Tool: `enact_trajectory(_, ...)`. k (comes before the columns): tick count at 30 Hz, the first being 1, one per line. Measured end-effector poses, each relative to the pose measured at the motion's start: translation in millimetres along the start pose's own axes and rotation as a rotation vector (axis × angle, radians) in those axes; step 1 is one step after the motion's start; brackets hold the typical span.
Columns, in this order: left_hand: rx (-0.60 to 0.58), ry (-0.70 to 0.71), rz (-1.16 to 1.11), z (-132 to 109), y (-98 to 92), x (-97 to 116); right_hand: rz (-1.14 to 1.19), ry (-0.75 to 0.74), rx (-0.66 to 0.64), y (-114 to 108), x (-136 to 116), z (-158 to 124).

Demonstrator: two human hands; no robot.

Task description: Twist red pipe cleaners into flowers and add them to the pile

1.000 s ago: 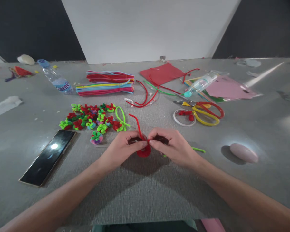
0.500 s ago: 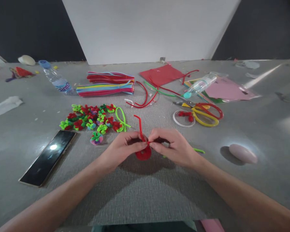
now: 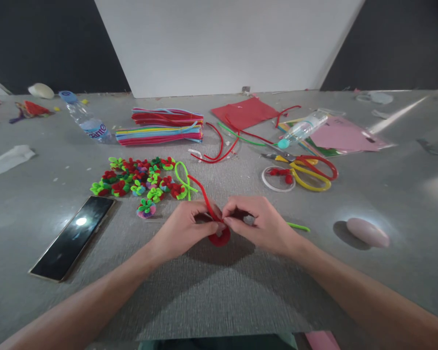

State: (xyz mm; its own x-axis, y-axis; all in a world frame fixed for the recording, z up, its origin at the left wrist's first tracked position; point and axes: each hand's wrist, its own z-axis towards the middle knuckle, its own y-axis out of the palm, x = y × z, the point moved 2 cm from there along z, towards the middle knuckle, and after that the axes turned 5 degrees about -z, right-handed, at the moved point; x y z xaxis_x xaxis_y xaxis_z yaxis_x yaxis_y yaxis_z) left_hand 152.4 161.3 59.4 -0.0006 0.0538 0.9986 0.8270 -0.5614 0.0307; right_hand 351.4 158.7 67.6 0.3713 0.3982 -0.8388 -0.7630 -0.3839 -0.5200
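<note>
Where the red pipe cleaner (image 3: 207,199) sits: between left fingers (image 3: 204,228) and right fingers (image 3: 239,225), its ring (image 3: 219,241) just on their near side.
Free end (image 3: 200,185): near-upright half a second ago, now leans left to the light-green loop (image 3: 176,173); contact unclear.
Left fingers: pinched on the strand.
Right fingers: tips nearly together at ring's far edge; can't tell if gripping.
Scissors (image 3: 296,160): unmoved, beyond right fingers.
</note>
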Motion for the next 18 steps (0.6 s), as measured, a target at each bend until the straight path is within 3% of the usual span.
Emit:
enact_trajectory(7, -0.01, 0.013, -0.193, -0.2, 0.2, 0.9, 0.016, -0.056, 0.003, -0.3, -0.8, 0.4)
enact_trajectory(14, 0.091, 0.045, -0.029, -0.4, -0.5, -0.6, -0.024, -0.073, 0.081, 0.0, -0.8, 0.5)
enact_trajectory(18, 0.118, 0.04, -0.055, -0.4, 1.4, -2.2, -0.027, -0.064, 0.114, -0.6, -1.1, 1.0)
